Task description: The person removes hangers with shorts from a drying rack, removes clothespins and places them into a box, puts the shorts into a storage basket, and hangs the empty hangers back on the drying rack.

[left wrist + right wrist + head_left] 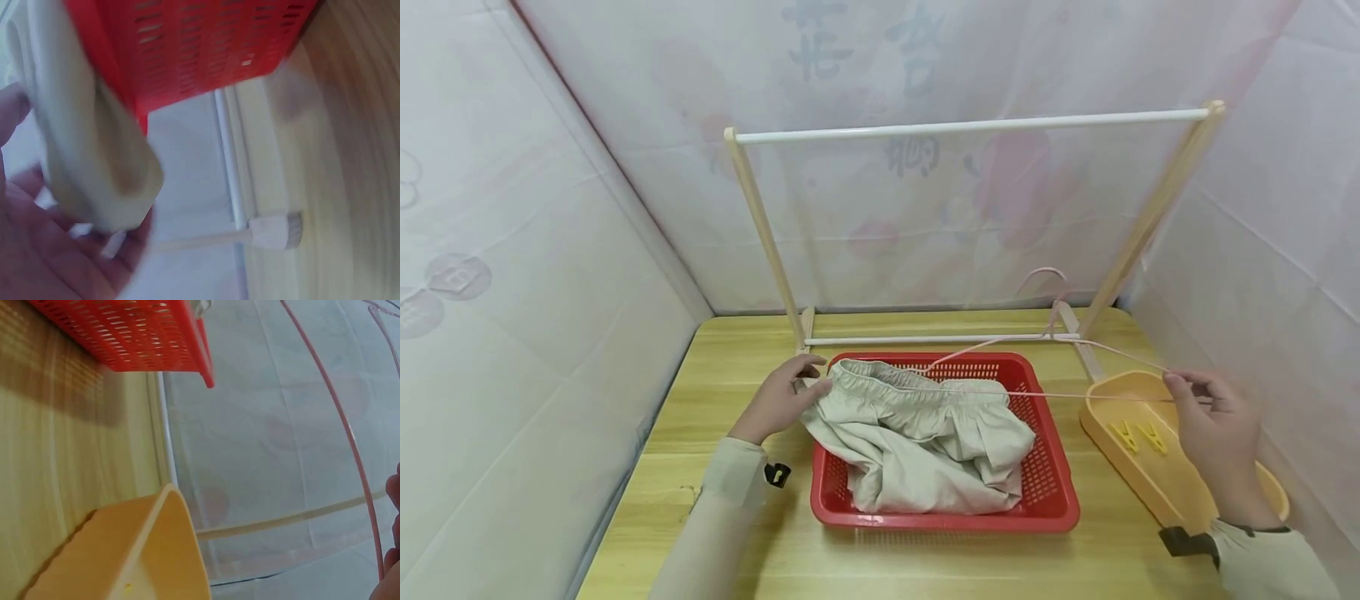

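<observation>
Light beige elastic-waist pants [925, 458] lie bunched over the red basket [946, 522], their waistband gaping at the top. My left hand [780, 400] grips the waistband's left end; in the left wrist view the fingers [125, 259] curl behind the cloth. At the right, my right hand [1217, 437] pinches one end of a thin pink clothes hanger [967, 352]. The hanger's other end reaches into the waist opening, where cloth hides it. Its hook points up and back. Only the fingertips [394, 487] of the right hand show in the right wrist view.
Behind the basket stands a wooden rack [763, 225] with a white top bar [970, 127]. A yellow-orange tray [1123, 450] lies beneath the right hand, holding yellow clothespins [1138, 437]. Printed cloth walls [550, 333] enclose the wooden table [700, 433].
</observation>
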A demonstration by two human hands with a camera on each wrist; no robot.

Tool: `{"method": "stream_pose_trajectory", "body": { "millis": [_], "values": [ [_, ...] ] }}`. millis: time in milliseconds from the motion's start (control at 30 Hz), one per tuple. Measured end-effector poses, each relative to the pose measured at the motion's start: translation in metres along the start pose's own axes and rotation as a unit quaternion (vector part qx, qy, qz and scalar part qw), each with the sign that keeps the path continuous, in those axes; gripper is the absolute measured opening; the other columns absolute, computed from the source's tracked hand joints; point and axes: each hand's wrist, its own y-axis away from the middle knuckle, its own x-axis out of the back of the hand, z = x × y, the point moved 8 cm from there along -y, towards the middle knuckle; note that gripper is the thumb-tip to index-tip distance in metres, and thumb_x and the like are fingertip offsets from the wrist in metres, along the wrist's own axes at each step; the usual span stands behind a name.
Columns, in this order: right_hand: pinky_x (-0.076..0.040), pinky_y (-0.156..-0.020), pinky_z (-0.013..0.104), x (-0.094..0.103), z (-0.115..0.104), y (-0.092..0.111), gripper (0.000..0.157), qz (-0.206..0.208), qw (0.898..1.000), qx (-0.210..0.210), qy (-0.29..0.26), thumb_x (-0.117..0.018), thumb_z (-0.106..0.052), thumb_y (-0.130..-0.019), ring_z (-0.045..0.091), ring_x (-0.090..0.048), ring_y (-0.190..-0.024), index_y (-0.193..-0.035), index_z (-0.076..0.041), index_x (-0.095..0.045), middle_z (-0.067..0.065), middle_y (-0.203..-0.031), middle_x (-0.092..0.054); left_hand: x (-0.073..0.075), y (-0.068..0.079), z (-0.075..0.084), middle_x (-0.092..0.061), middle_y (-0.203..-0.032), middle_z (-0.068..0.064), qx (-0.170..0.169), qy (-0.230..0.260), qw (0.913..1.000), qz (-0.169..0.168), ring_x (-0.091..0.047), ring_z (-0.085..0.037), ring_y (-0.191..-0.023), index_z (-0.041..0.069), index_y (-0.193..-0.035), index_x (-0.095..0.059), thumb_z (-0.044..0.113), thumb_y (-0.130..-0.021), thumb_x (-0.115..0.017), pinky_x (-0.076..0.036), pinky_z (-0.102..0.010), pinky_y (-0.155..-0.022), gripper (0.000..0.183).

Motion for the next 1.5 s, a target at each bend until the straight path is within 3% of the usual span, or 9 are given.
{"method": "stream_pose_trajectory", "body": {
  "millis": [133,233,500,700,933,1033,1200,1367,1500],
  "values": [
    [-0.039,-0.059,0.006,0.001,-0.001,0.007,0.009,0.006,1.000,0.003,0.003,-0.072,-0.005,-0.096,-0.004,-0.054,-0.078,-0.097,0.004,-0.072,-0.027,-0.087,-0.060,0.012,0.013,-0.016,-0.065,-0.100,-0.007,0.084,-0.041,0.9953,-0.022,-0.057,-0.021,-0.085,0.013,-0.118,-0.066,0.045,-0.099,-0.067,-0.048,-0.036,-0.071,0.037],
    [-0.039,-0.060,0.005,0.002,-0.002,0.010,0.014,0.017,1.000,0.008,0.000,-0.074,-0.007,-0.096,-0.005,-0.054,-0.077,-0.095,0.007,-0.070,-0.028,-0.085,-0.060,0.014,0.020,-0.019,-0.061,-0.085,-0.004,0.094,-0.039,0.9937,-0.048,-0.053,-0.019,-0.072,0.013,-0.102,-0.067,0.035,-0.100,-0.067,-0.045,-0.035,-0.062,0.022],
    [-0.039,-0.070,0.007,0.000,0.001,0.015,0.016,0.039,0.999,0.037,0.001,-0.073,-0.003,-0.095,-0.008,-0.053,-0.080,-0.097,0.013,-0.071,-0.028,-0.089,-0.058,0.000,0.024,0.001,-0.055,-0.074,0.003,0.042,-0.032,0.9962,-0.069,-0.049,-0.013,-0.068,0.016,-0.089,-0.069,0.019,-0.101,-0.067,-0.042,-0.031,-0.062,0.012],
    [-0.038,-0.059,0.007,-0.009,0.005,0.019,0.015,0.039,0.999,0.020,-0.019,-0.074,-0.003,-0.095,-0.004,-0.053,-0.075,-0.098,0.012,-0.072,-0.029,-0.084,-0.061,-0.017,0.020,0.026,-0.062,-0.077,0.006,-0.011,-0.038,0.9963,-0.076,-0.053,-0.010,-0.070,0.019,-0.088,-0.074,0.017,-0.099,-0.072,-0.046,-0.029,-0.064,0.011],
    [-0.041,-0.064,0.004,-0.026,0.010,0.028,0.017,0.023,1.000,0.005,-0.014,-0.074,-0.007,-0.096,-0.008,-0.055,-0.076,-0.099,0.009,-0.072,-0.034,-0.084,-0.062,-0.052,0.019,0.049,-0.066,-0.078,0.005,-0.116,-0.110,0.9748,-0.155,-0.056,-0.007,-0.072,0.013,-0.090,-0.075,0.009,-0.102,-0.064,-0.053,-0.023,-0.069,0.017],
    [-0.040,-0.063,0.005,-0.029,0.013,0.033,0.017,0.025,1.000,0.000,-0.012,-0.074,-0.009,-0.096,-0.007,-0.055,-0.075,-0.098,0.009,-0.073,-0.033,-0.082,-0.062,-0.052,0.018,0.049,-0.069,-0.091,0.000,-0.119,-0.129,0.9752,-0.135,-0.060,-0.016,-0.087,0.011,-0.097,-0.077,0.005,-0.100,-0.059,-0.053,-0.034,-0.083,0.020],
    [-0.039,-0.057,0.008,-0.035,0.006,0.042,0.009,0.031,0.999,0.007,-0.037,-0.071,0.002,-0.094,-0.003,-0.053,-0.069,-0.095,0.011,-0.071,-0.027,-0.078,-0.061,-0.035,0.015,0.028,-0.063,-0.122,-0.007,-0.019,-0.060,0.9978,-0.023,-0.061,-0.024,-0.104,0.010,-0.134,-0.069,-0.002,-0.097,-0.051,-0.054,-0.046,-0.091,0.042],
    [-0.038,-0.062,0.010,-0.039,-0.029,0.053,0.009,0.035,0.997,0.027,-0.062,-0.069,0.007,-0.093,-0.004,-0.052,-0.069,-0.094,0.016,-0.069,-0.025,-0.078,-0.062,-0.018,0.014,0.009,-0.061,-0.111,-0.009,0.051,-0.027,0.9943,0.090,-0.054,-0.018,-0.076,0.009,-0.143,-0.058,0.005,-0.101,-0.054,-0.049,-0.035,-0.066,0.042],
    [-0.037,-0.061,0.011,-0.046,-0.035,0.057,0.007,0.029,0.997,0.027,-0.069,-0.070,0.008,-0.093,-0.004,-0.050,-0.066,-0.095,0.014,-0.071,-0.017,-0.076,-0.062,-0.023,0.015,-0.005,-0.065,-0.089,-0.004,0.101,-0.018,0.9910,0.086,-0.055,-0.016,-0.067,0.009,-0.148,-0.052,0.025,-0.107,-0.056,-0.047,-0.033,-0.059,0.044]
  ]
}}
